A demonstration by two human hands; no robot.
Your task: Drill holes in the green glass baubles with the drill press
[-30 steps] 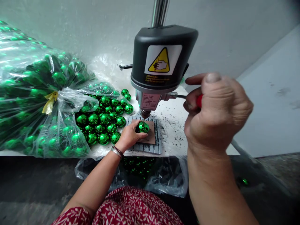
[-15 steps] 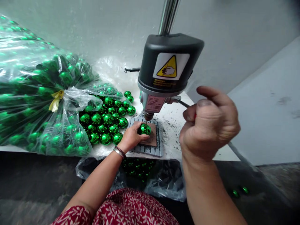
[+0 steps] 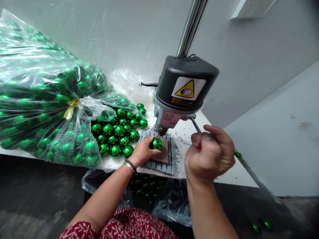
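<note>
A shiny green ball (image 3: 157, 144) rests on a brown board (image 3: 163, 156) over the slotted grey base of a drill press (image 3: 185, 84). My left hand (image 3: 144, 151) grips this ball from its left side, thumb in front and fingers behind. The drill bit (image 3: 159, 135) points down at the top of the ball; whether it has entered the surface I cannot tell. On the right, my right hand (image 3: 210, 154) is closed around the red-tipped end of the press's lever (image 3: 195, 124), with the index finger sticking out.
Loose green balls (image 3: 116, 137) crowd the white table left of the press, beside a large tied plastic bag (image 3: 50, 109) full of them. Dark shavings lie around the base. Below the table edge, an open plastic-lined container (image 3: 147, 186) holds more balls. Two balls (image 3: 267, 225) lie on the floor.
My right hand has moved down, pulling the lever lower. The camera has shifted, so the press appears lower and further right. My left hand still holds the ball under the drill bit.
</note>
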